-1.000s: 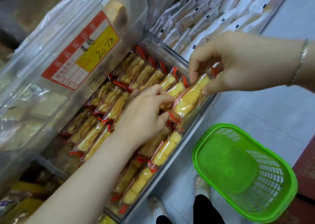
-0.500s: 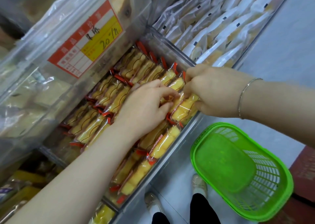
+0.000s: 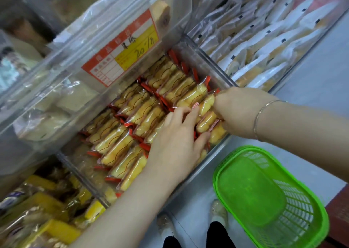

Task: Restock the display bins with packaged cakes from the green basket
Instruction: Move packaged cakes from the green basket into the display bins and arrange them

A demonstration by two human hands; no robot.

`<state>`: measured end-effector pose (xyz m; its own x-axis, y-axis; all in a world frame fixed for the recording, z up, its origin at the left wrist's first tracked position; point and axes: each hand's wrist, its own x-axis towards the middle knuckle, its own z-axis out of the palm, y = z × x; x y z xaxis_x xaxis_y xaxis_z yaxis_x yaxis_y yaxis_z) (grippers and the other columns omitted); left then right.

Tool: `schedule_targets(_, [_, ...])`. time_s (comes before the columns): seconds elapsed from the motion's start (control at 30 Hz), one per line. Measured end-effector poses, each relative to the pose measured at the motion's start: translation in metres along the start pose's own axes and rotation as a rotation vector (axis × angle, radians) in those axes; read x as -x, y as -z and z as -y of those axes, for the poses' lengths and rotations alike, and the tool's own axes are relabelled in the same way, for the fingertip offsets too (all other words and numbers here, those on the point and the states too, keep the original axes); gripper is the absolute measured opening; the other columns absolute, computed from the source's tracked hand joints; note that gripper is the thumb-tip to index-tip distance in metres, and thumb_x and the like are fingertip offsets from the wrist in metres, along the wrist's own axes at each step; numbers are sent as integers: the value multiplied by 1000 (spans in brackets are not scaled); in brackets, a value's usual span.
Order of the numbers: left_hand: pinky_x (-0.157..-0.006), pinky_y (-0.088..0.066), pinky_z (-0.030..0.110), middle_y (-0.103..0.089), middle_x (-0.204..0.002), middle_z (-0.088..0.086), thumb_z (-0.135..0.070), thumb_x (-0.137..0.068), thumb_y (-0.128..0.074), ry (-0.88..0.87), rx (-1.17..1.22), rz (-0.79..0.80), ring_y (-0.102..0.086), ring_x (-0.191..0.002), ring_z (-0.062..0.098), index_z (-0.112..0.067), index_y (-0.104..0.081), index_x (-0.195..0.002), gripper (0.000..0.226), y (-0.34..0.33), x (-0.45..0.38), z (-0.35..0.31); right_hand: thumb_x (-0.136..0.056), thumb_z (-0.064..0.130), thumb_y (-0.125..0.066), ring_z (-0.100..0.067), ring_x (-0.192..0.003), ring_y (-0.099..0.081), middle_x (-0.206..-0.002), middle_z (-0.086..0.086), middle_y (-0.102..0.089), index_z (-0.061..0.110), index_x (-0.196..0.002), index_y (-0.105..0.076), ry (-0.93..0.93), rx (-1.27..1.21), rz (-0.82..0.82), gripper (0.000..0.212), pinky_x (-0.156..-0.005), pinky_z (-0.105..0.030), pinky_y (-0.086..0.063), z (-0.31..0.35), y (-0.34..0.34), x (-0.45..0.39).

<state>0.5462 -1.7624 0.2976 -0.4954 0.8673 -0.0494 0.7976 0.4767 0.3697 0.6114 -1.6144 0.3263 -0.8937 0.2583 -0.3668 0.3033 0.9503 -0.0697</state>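
Two hands tuck cakes into a clear bin

The left hand (image 3: pixel 177 140) lies flat on the wrapped cakes (image 3: pixel 136 115). The right hand (image 3: pixel 238 111) pinches one cake (image 3: pixel 206 120). A green basket (image 3: pixel 268 195) sits below.

- Packaged cakes (image 3: pixel 143 111) under the hands: glossy clear film, red crimped ends.
- Display bin (image 3: pixel 205 59): clear hard plastic.
- Green basket (image 3: pixel 309 206): glossy slotted plastic.
- Price label (image 3: pixel 122 49): matt paper.

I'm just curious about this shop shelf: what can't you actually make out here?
Head view, the only one:
- Price label: handwriting blurred, mostly unreadable.
- Cakes at the bin's near corner: partly hidden under left hand and right hand.
- Green basket: far end cut off by the frame's bottom edge.
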Motion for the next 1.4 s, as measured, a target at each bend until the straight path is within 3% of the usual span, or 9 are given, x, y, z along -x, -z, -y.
schedule_targets(0.23, [-100,-37,28,-31,-138,-8,-43,-91,-56,38,-85,64,-31,-126,11,-23,-26,-149,69,4,-6,-3,-85,20,-56,-25,-93,-61,-100,0,-56,17,-85,-55,29,-124,-68,3,-71,-32,-49,-3,-10,5])
schedule_targets(0.47, [-98,-38,32,-42,-131,-5,-47,-95,-45,49,-253,87,-40,-121,16,-22,-40,-142,54,12,-16,-15,-92,21,-48,-25,-95,-60,-99,5,-50,18,-91,-55,80,-16,-7,8,-69,-34,-45,-7,-4,13])
schedule_targets(0.6, [-107,-29,36,-36,-148,3,-40,-92,-41,114,-232,-35,-34,-135,21,-15,-38,-144,58,15,-24,-22,-87,8,-18,-28,-106,-53,-108,-4,-53,14,-99,-57,192,90,-324,41,-77,-37,-44,-8,-2,15])
schedule_targets(0.7, [-117,1,32,0,-161,4,-44,-94,-17,141,-233,43,-1,-147,15,-14,-2,-153,68,2,-23,-27,-88,12,6,-34,-140,-22,-151,-20,-24,0,-145,-21,233,268,-255,64,-118,-47,-3,-5,-11,1])
schedule_targets(0.83, [-116,10,37,13,-160,6,-43,-87,8,159,-340,87,12,-147,16,-12,11,-152,72,-10,-23,-31,-101,24,-16,-25,-146,7,-159,-12,2,2,-149,2,174,252,-92,56,-111,-37,21,-11,-13,-6])
schedule_targets(0.97, [-116,12,40,13,-160,5,-44,-97,-7,113,-374,126,14,-146,15,-11,9,-152,67,-12,-30,-25,-99,27,-14,-33,-145,-10,-156,-21,-13,-4,-147,-3,325,541,-119,58,-96,-46,35,-12,-10,-7])
schedule_targets(1.1, [-115,16,33,16,-160,0,-48,-100,-14,72,-252,155,18,-145,10,-15,10,-153,66,-8,-22,-16,-100,18,-18,-30,-142,-20,-153,-21,-20,-2,-147,-13,318,366,-73,52,-117,-39,8,-8,-5,-10])
schedule_targets(1.23, [-111,19,22,6,-160,-10,-47,-101,-17,117,-48,27,14,-142,-2,-25,-1,-154,59,-7,-2,-12,-86,7,-4,-28,-125,-44,-141,-16,-39,7,-133,-41,342,265,-199,60,-110,-39,-30,-15,6,3])
schedule_targets(1.4, [-111,22,25,7,-158,-18,-44,-101,-12,162,-73,-23,20,-141,-3,-33,-4,-152,53,-1,8,2,-90,6,-21,-25,-137,-29,-156,-17,-7,5,-148,-11,192,122,-117,59,-104,-38,-40,-3,0,8])
